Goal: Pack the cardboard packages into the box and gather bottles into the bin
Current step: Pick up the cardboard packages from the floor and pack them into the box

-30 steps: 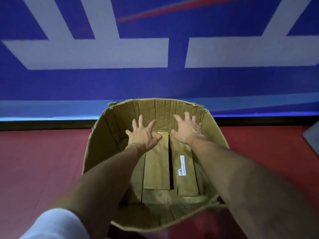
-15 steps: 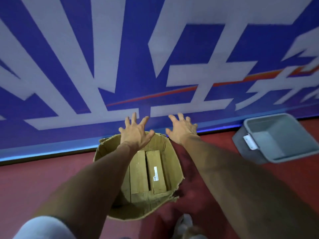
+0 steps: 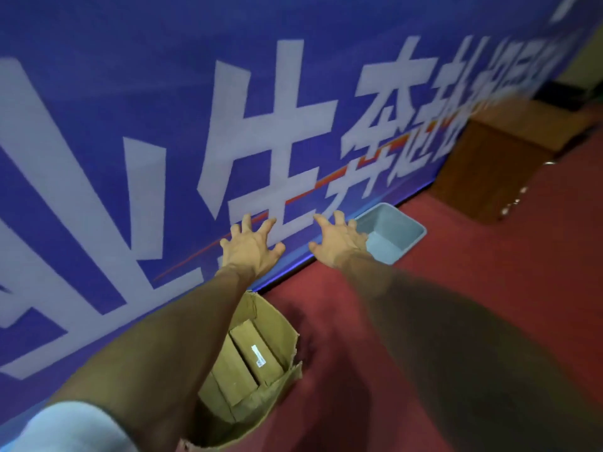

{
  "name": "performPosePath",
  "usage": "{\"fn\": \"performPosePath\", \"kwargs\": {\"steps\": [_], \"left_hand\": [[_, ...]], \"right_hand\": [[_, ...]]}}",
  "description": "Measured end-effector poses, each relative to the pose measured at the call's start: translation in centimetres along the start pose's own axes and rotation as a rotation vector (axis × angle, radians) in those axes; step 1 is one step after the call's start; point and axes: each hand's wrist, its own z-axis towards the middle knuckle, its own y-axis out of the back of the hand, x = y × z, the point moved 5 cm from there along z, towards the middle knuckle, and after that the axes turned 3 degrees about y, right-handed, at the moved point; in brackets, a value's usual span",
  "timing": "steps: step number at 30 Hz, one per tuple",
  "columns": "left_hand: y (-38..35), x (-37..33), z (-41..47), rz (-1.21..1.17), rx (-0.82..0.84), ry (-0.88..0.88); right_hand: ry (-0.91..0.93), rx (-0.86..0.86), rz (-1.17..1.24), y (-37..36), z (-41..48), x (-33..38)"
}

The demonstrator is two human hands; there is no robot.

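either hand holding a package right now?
No. The left hand and right hand are both empty with fingers spread, while the packages lie in the box.

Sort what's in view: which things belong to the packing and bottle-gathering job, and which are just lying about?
Job: cardboard box; cardboard packages lying inside it; grey bin; left hand and right hand, both empty with fingers spread. No bottles in view.

Lying about: blue banner; wooden cabinet; red carpet.
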Motion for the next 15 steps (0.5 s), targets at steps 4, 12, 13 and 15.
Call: {"fn": "performPosePath", "kwargs": {"steps": [4, 12, 13, 15], "left_hand": [[2.0, -6.6, -2.3, -0.009, -0.012, -0.146], [0.3, -21.4, -10.5, -0.015, 0.07, -0.438], [-0.3, -23.2, -12.3, -0.014, 0.083, -0.471], [-1.6, -26.6, -16.2, 0.0, 0.109, -0.532]], "right_hand": [[-0.15, -0.095, -0.014, 3.7, -5.4, -5.2], [-0.426, -0.143, 0.053, 5.6, -19.1, -17.8], [-0.466, -0.149, 0.057, 5.6, -21.5, -19.6], [-0.553, -0.16, 0.049, 5.4, -26.7, -23.0]]}}
